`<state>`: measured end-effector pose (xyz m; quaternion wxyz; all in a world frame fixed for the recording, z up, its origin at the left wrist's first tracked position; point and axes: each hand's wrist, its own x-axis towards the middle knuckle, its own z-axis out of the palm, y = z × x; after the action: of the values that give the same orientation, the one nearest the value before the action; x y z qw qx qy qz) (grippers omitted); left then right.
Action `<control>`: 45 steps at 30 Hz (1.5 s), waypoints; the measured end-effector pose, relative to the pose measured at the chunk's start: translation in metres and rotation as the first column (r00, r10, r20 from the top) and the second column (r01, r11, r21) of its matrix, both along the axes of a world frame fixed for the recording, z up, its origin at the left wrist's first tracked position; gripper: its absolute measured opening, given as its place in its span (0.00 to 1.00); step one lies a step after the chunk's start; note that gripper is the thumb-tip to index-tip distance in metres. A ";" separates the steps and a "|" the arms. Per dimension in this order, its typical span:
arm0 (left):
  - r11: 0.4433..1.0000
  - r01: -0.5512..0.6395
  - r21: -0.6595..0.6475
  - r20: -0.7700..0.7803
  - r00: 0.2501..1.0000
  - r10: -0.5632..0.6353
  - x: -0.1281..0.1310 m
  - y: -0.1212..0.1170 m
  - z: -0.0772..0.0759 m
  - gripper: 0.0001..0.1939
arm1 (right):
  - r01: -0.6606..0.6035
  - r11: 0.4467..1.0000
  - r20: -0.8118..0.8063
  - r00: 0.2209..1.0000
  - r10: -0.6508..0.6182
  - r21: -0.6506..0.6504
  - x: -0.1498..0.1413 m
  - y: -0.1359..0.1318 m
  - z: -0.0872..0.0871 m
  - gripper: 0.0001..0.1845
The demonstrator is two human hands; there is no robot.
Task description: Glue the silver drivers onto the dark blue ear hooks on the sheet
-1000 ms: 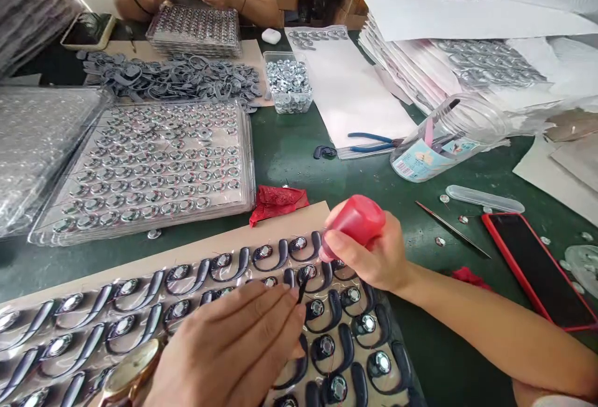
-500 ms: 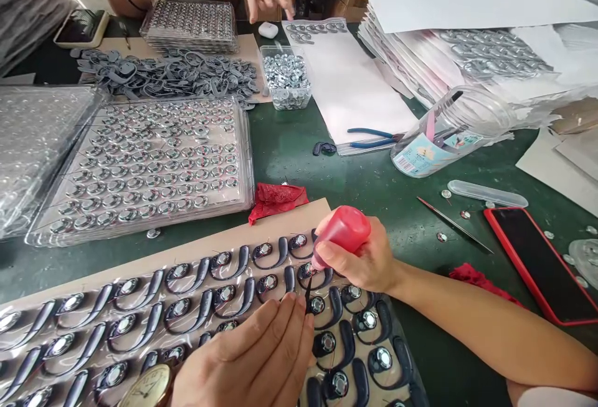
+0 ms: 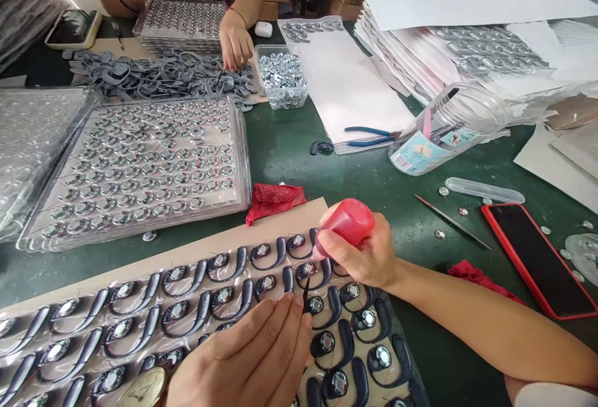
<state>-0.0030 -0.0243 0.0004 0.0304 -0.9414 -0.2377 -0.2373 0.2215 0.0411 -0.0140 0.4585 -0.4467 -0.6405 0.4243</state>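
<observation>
Lifting slightly away from the silver speaker driver, the red squeeze bottle has its nozzle a little farther from the metal face than half a second ago; the driver face is now in plain view. The driver sits in a black ear-hook housing, in the row second from the far edge of the cardboard sheet. The right hand wraps its fingers around the bottle, thumb along the near side. The left hand has its fingers pressed together, pinching a dark pointed tool; its thumb is mostly hidden. The tool tip remains at the driver's near edge, so work on this unit is probably unfinished. Whether any liquid was deposited cannot be determined
</observation>
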 end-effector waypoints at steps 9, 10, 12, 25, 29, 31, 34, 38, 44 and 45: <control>0.998 0.001 0.067 0.077 0.997 -0.006 -0.001 -0.002 -0.012 0.20 | -0.016 0.998 0.040 0.999 0.018 -0.058 -0.001 0.002 -0.002 0.12; 0.998 -0.001 0.066 0.095 0.995 -0.005 -0.001 -0.003 -0.014 0.20 | -0.020 0.997 0.042 0.999 0.023 -0.068 -0.001 0.002 -0.001 0.12; 0.999 0.008 0.035 0.099 0.995 -0.011 -0.002 -0.003 -0.017 0.19 | -0.024 0.997 0.051 0.998 0.028 -0.078 -0.001 0.003 0.000 0.13; 0.997 -0.021 -0.076 0.195 0.980 0.035 -0.004 -0.004 -0.018 0.16 | -0.028 0.997 0.068 0.997 0.033 -0.070 0.002 0.004 0.006 0.15; 0.990 0.000 -0.139 0.194 0.981 0.028 -0.007 -0.003 -0.016 0.18 | -0.037 0.999 0.024 0.999 0.038 -0.027 0.002 0.002 0.004 0.17; 0.987 0.019 -0.160 0.187 0.982 0.011 -0.007 0.000 -0.014 0.18 | -0.039 0.999 0.022 0.999 0.039 -0.027 0.003 0.002 0.003 0.16; 0.982 0.043 -0.183 0.200 0.980 -0.006 -0.009 0.005 -0.012 0.16 | -0.046 0.998 0.031 0.998 0.048 -0.048 0.003 0.003 0.001 0.15; 0.963 0.080 -0.258 0.227 0.974 -0.020 -0.012 0.012 -0.007 0.16 | -0.065 0.997 0.034 0.997 0.067 -0.052 0.002 0.002 0.002 0.17; 0.941 0.069 -0.331 0.272 0.962 0.024 -0.013 0.028 0.008 0.15 | -0.075 0.993 0.021 0.997 0.077 -0.090 -0.001 -0.001 -0.001 0.17; 0.938 0.063 -0.341 0.287 0.957 0.040 -0.012 0.030 0.008 0.15 | -0.081 0.992 0.013 0.996 0.083 -0.095 -0.001 -0.001 -0.002 0.16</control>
<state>-0.0147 0.0061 0.0086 -0.1724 -0.8885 -0.2721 -0.3269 0.2206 0.0396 -0.0164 0.4136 -0.4448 -0.6413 0.4689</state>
